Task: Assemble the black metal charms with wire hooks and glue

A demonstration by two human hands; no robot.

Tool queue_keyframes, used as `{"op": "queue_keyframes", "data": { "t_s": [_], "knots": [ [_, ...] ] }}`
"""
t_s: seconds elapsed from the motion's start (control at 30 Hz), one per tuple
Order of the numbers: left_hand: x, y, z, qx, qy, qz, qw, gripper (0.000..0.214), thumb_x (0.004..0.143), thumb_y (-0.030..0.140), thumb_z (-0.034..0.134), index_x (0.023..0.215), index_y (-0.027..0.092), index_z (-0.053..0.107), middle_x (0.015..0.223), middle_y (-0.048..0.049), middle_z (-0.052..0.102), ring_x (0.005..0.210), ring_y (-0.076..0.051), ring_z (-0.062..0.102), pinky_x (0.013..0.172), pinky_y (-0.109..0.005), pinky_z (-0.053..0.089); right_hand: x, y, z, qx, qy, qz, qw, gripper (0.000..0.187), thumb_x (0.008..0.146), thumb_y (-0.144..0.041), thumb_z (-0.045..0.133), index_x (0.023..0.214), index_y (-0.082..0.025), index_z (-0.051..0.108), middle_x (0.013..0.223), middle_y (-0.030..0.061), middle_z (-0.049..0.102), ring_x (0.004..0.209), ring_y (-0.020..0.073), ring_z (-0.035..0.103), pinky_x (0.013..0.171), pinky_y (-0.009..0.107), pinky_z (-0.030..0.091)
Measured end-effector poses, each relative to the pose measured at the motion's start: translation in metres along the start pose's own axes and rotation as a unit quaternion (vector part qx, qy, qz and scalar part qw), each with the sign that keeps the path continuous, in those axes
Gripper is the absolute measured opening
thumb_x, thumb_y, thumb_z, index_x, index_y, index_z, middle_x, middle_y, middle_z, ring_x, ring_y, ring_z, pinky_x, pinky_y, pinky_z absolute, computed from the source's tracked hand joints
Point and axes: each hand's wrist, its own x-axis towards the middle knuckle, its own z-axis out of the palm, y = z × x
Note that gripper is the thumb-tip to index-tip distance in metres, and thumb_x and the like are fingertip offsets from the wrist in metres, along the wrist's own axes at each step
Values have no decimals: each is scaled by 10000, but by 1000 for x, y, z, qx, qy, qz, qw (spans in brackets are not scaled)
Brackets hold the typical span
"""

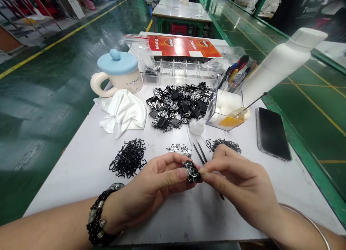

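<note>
My left hand point(162, 176) is closed around a small black mechanical part with silver metal pieces point(191, 171), gripping it between thumb and fingers above the table. At the right edge of that part, the thumb and forefinger of my right hand point(238, 181) are pinched together; whatever sits between those fingertips is too small to make out. Dark tweezers point(200, 152) pass beneath my right hand, and I cannot tell whether it holds them. Close by lie a pile of black hooked pieces point(128, 158), some small silver plates point(180, 150) and another pile of small black pieces point(224, 145).
Behind my hands spreads a heap of black and silver parts point(180, 105). A lidded mug point(121, 77) and white cloth point(123, 111) stand left. To the right are a clear tool holder point(225, 122), a white bottle point(283, 66) and a phone point(273, 133). A divided clear tray point(181, 71) is farther back.
</note>
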Motion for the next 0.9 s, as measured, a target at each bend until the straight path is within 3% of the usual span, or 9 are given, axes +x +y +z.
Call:
{"op": "queue_keyframes", "data": {
  "t_s": [0.37, 0.7, 0.9],
  "knots": [
    [-1, -1, -2, 2, -10, -6, 1000, 205, 773, 174, 700, 943, 113, 603, 869, -61, 689, 832, -127, 630, 810, -236, 485, -2, 3, -1, -35, -23, -38, 998, 105, 867, -224, 581, 922, -299, 632, 717, -27, 472, 705, 99, 468, 602, 253, 376],
    [-1, -2, -2, -1, -11, -1, 1000, 200, 766, 166, 707, 935, 120, 610, 828, -42, 685, 780, -110, 626, 766, -218, 488, -1, -2, 2, -94, -28, -90, 991, 106, 871, -119, 518, 867, -208, 575, 740, -13, 472, 732, 112, 441, 663, 290, 359],
    [-1, -3, 0, -7, -11, 1, 1000, 204, 752, 171, 722, 924, 120, 624, 809, -37, 687, 763, -102, 623, 742, -200, 483, -2, 0, 5, -42, -24, -57, 997, 95, 877, -148, 516, 832, -215, 567, 738, -18, 483, 705, 103, 461, 626, 268, 374]
  ]
}}
